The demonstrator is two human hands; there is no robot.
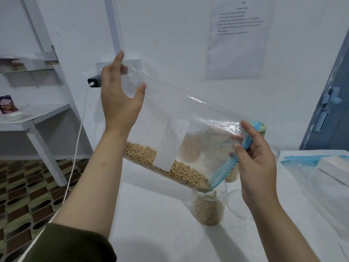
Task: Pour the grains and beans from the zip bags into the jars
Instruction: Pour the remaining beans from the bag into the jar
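Zip bag (181, 118) is tilted, closed bottom corner up at left, blue zip mouth down at right, so the soybeans (166, 165) slide along the low edge toward one corner of the mouth. That corner sits right over the open jar (208, 207) on the tabletop (151, 214); beans are dropping in, jar looks roughly half full, a good share left in the bag. Left hand (120, 95) pinches the raised bottom corner between thumb and fingers, sets the slope. Right hand (255, 154) has fingers curled on the blue zip strip (226, 167), probably narrowing the mouth into a spout to control flow. Behind the bag, seen through the plastic: more jars (190, 146), already filled and lidded. Right side of tabletop: empty-looking zip bags (309, 161) and a white box (334, 165). Room: white wall, printed sheet (239, 35) taped up, charger (94, 83) with white cable hanging, white shelf (28, 118) at left, patterned floor tiles (22, 195), blue door (328, 103) at right.
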